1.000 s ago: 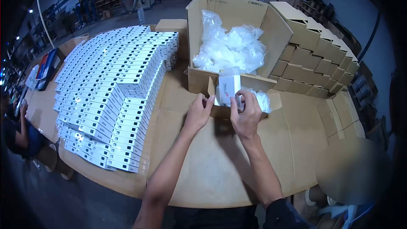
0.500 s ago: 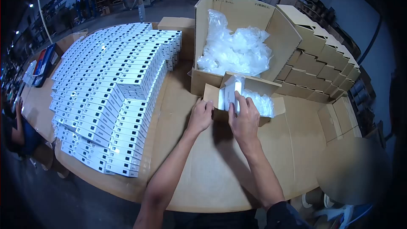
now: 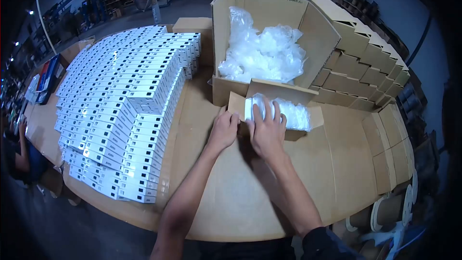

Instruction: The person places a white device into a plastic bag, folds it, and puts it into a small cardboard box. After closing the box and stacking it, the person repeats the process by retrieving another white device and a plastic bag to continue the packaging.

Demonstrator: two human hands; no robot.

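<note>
A small open cardboard carton point(image 3: 295, 136) stands in front of me, its flaps raised. My left hand point(image 3: 224, 129) pinches the carton's left flap point(image 3: 236, 103) near its lower corner. My right hand point(image 3: 267, 126) lies over the carton's left end with the fingers spread, pressing on a white box point(image 3: 248, 110) in clear plastic. That box sits down inside the carton, partly covered by my fingers. To its right, a row of plastic-wrapped items point(image 3: 298, 115) fills the carton.
White boxes point(image 3: 139, 82) form a large stepped stack at left. Behind the carton, a big cardboard box point(image 3: 321, 43) holds crumpled clear plastic bags point(image 3: 269, 50). Folded brown cartons point(image 3: 351, 70) are piled at back right. Another person's arm point(image 3: 21, 147) shows at far left.
The white box has gone down into the carton's left end. My right hand has changed from gripping it to lying spread over it. My left hand stays at the flap.
</note>
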